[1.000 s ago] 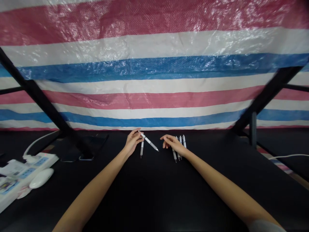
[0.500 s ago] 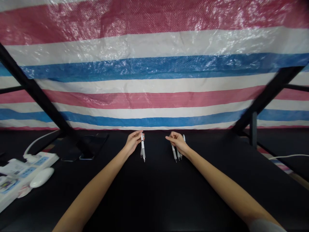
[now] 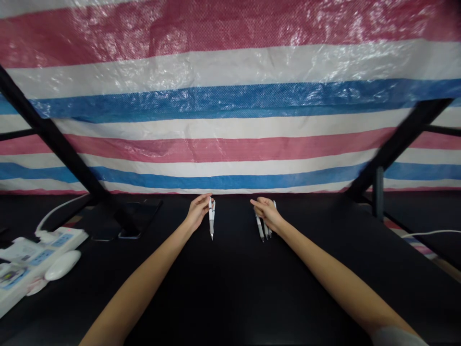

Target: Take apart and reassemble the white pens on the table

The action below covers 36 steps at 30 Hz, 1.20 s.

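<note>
My left hand [image 3: 197, 211] is closed, pinching a white pen with a grey grip [image 3: 211, 222] near its upper end. The pen's silver tip points towards me. Another white pen [image 3: 213, 207] shows close beside it, partly covered; whether it is also held I cannot tell. To the right, my right hand [image 3: 267, 211] has its fingers curled and one digit pointing left. Several white pens with grey grips [image 3: 260, 229] stick out from under it, tips towards me. The hand hides their upper parts, so whether it grips them or lies over them is unclear.
Both hands are over a black table [image 3: 230, 288], in front of a striped plastic sheet [image 3: 230, 144]. At left are a power strip [image 3: 43, 259], a white computer mouse [image 3: 63, 265] and dark flat devices [image 3: 129, 234]. Slanted black bars [image 3: 72, 158] stand on both sides.
The pen in my left hand has swung slightly left, bringing the second pen into view on its right. My right hand's pointing digit has drawn back a little; the pens under it look unmoved.
</note>
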Tool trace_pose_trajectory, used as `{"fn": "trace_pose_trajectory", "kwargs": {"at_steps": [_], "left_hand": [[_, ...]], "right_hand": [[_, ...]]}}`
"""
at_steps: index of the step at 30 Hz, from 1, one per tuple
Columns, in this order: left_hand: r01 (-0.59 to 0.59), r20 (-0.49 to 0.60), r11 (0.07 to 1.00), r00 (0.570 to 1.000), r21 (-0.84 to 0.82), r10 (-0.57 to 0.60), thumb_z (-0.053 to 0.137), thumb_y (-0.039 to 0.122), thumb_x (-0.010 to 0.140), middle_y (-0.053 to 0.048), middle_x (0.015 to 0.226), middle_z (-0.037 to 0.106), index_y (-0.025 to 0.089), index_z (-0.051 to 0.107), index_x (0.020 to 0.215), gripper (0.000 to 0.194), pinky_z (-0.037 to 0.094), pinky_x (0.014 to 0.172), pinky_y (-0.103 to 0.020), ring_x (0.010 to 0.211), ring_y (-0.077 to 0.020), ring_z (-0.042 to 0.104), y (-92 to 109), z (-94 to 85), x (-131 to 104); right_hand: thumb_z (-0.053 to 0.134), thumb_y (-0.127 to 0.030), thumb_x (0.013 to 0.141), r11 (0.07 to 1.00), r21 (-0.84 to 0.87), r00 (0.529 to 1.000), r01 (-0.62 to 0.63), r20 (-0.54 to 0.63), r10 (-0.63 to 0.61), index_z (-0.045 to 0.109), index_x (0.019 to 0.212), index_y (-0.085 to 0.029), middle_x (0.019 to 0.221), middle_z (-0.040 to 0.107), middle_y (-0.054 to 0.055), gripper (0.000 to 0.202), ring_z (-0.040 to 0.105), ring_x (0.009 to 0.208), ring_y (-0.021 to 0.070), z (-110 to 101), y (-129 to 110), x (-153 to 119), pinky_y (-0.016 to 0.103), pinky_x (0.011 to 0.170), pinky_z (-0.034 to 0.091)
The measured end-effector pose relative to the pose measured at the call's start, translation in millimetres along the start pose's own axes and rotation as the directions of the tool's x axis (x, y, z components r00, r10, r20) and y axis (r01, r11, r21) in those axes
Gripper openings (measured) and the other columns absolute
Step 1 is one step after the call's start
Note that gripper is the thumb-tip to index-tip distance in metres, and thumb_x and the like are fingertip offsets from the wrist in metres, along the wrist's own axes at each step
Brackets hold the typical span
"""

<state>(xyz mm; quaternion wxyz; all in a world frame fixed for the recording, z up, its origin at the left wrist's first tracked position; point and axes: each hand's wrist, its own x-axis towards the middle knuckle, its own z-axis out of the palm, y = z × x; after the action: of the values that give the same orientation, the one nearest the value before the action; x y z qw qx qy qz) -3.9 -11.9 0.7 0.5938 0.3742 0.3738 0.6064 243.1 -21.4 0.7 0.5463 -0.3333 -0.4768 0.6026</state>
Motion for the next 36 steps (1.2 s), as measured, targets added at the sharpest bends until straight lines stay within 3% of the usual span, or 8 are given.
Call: {"fn": "trace_pose_trajectory", "kwargs": {"at_steps": [9,14,19,24,36], "left_hand": [[-0.029,-0.068,1.000,0.997,0.000,0.029,0.071,0.018,0.066,-0.005,0.073,0.066,0.012,0.069,0.081,0.017,0.049,0.067,-0.024,0.062,-0.0099,0.060,-3,-4.8,3],[-0.030,-0.081,0.999,0.996,0.023,0.031,0.070,0.017,0.066,-0.005,0.071,0.066,0.012,0.069,0.079,0.015,0.049,0.069,-0.026,0.063,-0.0109,0.060,-4,-5.3,5],[-0.021,-0.077,0.999,0.997,0.033,0.024,0.072,0.018,0.063,-0.005,0.068,0.066,0.012,0.069,0.079,0.017,0.049,0.067,-0.026,0.061,-0.0112,0.060,-4,-5.0,4],[-0.004,-0.058,1.000,0.998,0.019,0.005,0.072,0.016,0.061,-0.005,0.068,0.067,0.011,0.069,0.078,0.018,0.049,0.066,-0.025,0.060,-0.0108,0.060,-4,-4.8,4],[-0.022,-0.051,0.999,0.998,0.040,0.024,0.071,0.018,0.063,-0.005,0.068,0.066,0.011,0.069,0.078,0.016,0.049,0.068,-0.027,0.061,-0.0115,0.061,-6,-4.9,5]], "right_hand": [[0.070,-0.039,0.069,0.996,0.091,1.000,0.009,-0.021,-0.007,0.019,0.056,-0.021,0.047,0.013,-0.011,0.056,0.011,0.037,0.0042,-4,-7,1,0.022,0.034,0.012],[0.063,-0.044,0.075,0.997,0.070,1.000,0.010,0.004,-0.011,0.020,0.055,-0.021,0.052,0.017,-0.007,0.052,0.021,0.042,0.0069,-2,-12,0,0.023,0.036,0.021],[0.069,-0.051,0.067,1.000,0.014,1.000,0.024,-0.009,-0.023,0.023,0.055,-0.021,0.056,0.018,-0.007,0.056,0.019,0.044,0.0069,0,-13,-2,0.022,0.035,0.013],[0.067,-0.056,0.068,1.000,-0.001,1.000,0.009,0.027,-0.009,0.020,0.052,-0.021,0.052,0.014,-0.008,0.061,0.011,0.044,0.0064,-2,-10,-1,0.023,0.037,0.008],[0.070,-0.052,0.067,1.000,0.028,1.000,-0.010,-0.027,0.011,0.014,0.056,-0.022,0.047,0.010,-0.011,0.064,0.008,0.036,0.0031,-3,-5,0,0.020,0.033,0.007]]}}
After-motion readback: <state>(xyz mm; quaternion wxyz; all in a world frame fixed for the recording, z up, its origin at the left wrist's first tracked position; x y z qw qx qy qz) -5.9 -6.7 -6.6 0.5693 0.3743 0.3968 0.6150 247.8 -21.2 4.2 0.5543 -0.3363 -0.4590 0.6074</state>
